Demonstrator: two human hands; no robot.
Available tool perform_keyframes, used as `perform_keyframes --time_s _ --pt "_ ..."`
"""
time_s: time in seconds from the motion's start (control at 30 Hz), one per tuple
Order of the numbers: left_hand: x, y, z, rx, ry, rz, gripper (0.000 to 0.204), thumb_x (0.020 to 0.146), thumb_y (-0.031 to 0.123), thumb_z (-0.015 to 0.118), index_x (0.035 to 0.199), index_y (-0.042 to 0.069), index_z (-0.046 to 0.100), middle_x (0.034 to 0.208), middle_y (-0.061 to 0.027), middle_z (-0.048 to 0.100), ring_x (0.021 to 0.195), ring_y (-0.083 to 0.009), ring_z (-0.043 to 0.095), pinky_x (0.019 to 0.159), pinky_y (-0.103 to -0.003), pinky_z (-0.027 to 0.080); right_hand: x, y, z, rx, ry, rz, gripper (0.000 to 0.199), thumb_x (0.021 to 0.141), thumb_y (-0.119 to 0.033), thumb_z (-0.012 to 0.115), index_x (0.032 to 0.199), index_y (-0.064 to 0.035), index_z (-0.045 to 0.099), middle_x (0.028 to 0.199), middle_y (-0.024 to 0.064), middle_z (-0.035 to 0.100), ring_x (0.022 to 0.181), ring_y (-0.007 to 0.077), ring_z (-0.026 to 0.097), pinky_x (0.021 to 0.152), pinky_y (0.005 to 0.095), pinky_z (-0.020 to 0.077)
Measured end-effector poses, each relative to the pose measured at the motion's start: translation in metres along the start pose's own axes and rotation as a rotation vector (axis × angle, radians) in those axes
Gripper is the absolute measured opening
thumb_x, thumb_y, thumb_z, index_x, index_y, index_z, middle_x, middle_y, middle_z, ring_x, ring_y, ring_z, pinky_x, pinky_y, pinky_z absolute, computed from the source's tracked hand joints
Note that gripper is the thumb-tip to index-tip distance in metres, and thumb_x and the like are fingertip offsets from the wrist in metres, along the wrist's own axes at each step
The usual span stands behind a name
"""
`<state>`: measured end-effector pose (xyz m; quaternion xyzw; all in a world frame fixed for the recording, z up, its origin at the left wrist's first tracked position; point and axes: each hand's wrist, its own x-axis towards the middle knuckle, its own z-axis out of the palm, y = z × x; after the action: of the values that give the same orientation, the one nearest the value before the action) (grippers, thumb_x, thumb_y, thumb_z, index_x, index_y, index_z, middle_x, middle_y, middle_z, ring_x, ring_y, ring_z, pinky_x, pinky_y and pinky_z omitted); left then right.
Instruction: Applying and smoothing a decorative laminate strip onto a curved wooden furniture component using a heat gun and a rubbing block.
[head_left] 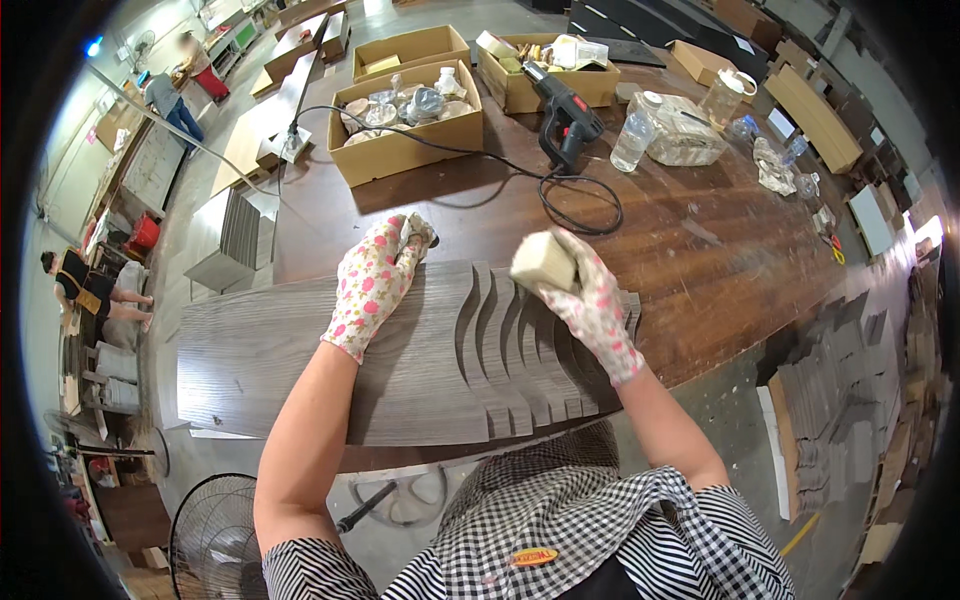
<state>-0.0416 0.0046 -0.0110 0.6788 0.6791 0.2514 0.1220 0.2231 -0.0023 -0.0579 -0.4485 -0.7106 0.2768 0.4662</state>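
Both my hands wear white gloves with a pink floral print. My right hand (592, 305) grips a pale cream block (543, 262), sponge-like in look, and holds it above the curved ends of the boards. My left hand (375, 285) is closed at the far edge of the top board. A small whitish and dark thing (420, 232) shows at its fingertips, too unclear to name. Beneath both hands lie several grey wood-grain boards (300, 350), fanned out so that their wavy cut ends (515, 345) overlap toward the right.
On the brown table (700, 280) stand a heat gun (568, 120) with a looped black cord, open cardboard boxes (410, 155) of jars and supplies, a clear bottle (632, 135) and a wrapped bundle (685, 130). A fan (215, 535) stands at lower left. Other people work far left.
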Motion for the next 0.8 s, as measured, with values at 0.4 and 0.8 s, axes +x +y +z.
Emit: perform_keyframes --time_s 0.4,0.8 --pt "-0.002 0.002 -0.002 -0.024 -0.029 -0.017 0.025 0.094 0.026 0.056 0.113 0.009 0.059 0.093 -0.0124 0.067 0.091 -0.0292 0.064 0.080 -0.037 0.049 0.001 0.000 -0.001 0.179 -0.038 0.099 0.067 0.074 -0.006 0.075 0.136 -0.0045 0.048 0.131 0.0131 0.056 0.120 0.0211 0.054 0.101 0.0327 0.0452" --pt "0.002 -0.011 0.007 0.022 0.076 0.085 0.026 0.094 0.031 0.054 0.105 0.008 0.058 0.099 -0.0157 0.066 0.094 -0.0358 0.062 0.080 -0.045 0.048 -0.115 -0.052 -0.046 0.166 -0.376 0.195 0.065 0.070 -0.009 0.077 0.130 -0.0021 0.054 0.124 0.0152 0.059 0.117 0.0254 0.057 0.101 0.0349 0.0446"
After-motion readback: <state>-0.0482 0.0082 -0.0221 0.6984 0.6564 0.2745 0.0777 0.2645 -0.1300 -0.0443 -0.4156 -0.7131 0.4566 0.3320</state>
